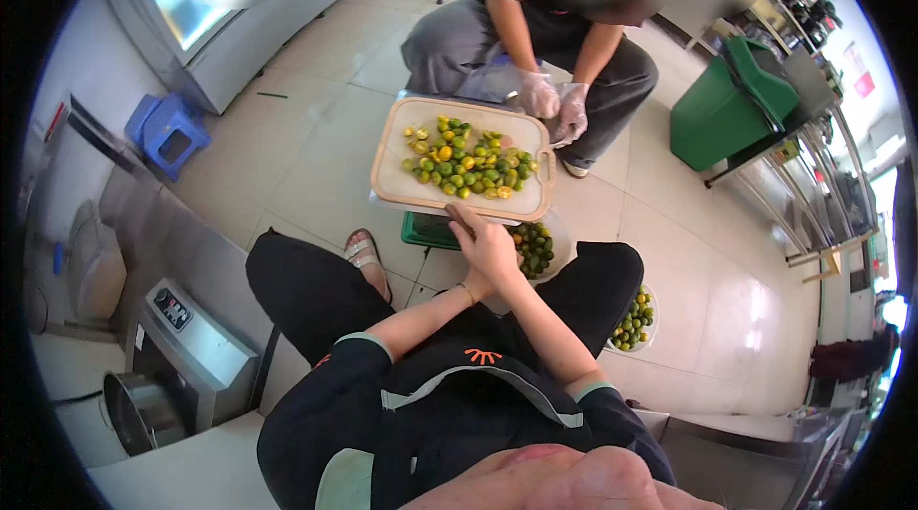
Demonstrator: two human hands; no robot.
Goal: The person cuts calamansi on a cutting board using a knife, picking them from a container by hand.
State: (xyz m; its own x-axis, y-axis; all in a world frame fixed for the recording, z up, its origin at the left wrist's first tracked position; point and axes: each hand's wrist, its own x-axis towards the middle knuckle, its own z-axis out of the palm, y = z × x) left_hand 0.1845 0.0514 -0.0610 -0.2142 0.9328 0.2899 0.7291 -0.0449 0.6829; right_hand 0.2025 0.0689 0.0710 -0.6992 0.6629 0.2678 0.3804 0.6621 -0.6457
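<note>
**Right hand [486,244] touching the near edge of a citrus-laden cutting board [397,175]**

From my remote seat, I am seeing the right hand meeting the board's near rim, its fingertips bunching at the edge; I cannot tell whether they are pinching anything. The left hand [485,288] is passing beneath the right wrist, close to a bowl [562,257] of whole, mostly dark green fruit, and is largely hiding there, so I cannot tell whether its fingers are spreading or gripping.

The board, pale with a tan rim and a handle slot at its right end, is sitting straight ahead of the knees. Small green and yellow citrus fruits [464,164] are lying heaped across its middle, several showing cut faces. A green crate [427,231] is showing under the near edge.

Across the board, a co-worker [535,22] in clear plastic gloves [538,94] is crouching low, both hands coming together just beyond the far right corner; what they are gripping I am not making out clearly.

Farther right, a second bowl [653,328] of green and yellow fruit is standing on the tiled floor [708,290], beside the wearer's knee. A green bin [732,104] is standing beyond it, near a metal rack [813,185]. To the left, I am picking out a blue plastic stool [174,135], a steel appliance [196,347] with a control panel, and a steel pot [139,400] standing just beside it.
</note>
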